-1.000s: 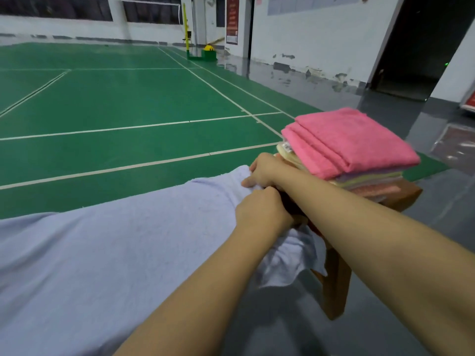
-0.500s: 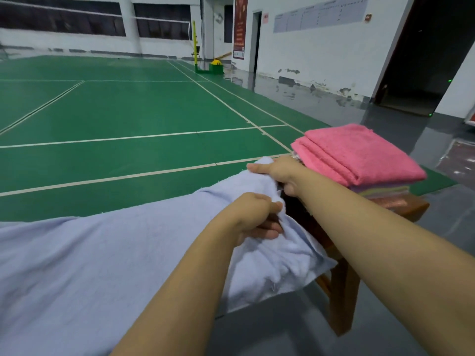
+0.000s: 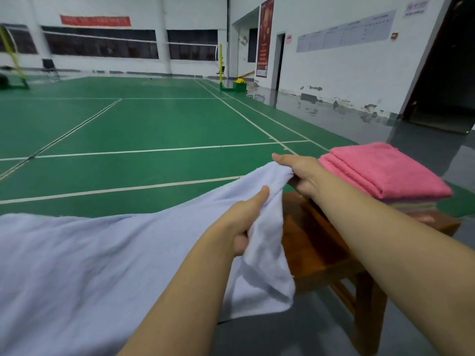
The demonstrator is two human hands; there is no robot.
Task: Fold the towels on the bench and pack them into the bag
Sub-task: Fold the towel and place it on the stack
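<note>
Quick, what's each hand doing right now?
Left hand: grips the white towel.
Right hand: grips the same towel's top edge.

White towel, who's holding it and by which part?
Both hands hold the white towel along its end edge: the right hand pinches the far corner, and the left hand grips the bunched edge nearer the body.

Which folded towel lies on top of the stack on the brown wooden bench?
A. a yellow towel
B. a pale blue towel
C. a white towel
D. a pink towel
D: the pink folded terry towel is the top layer of the stack on the brown wooden bench, with paler folded layers under it, while both hands hold the pale blue towel off to the side.
</note>
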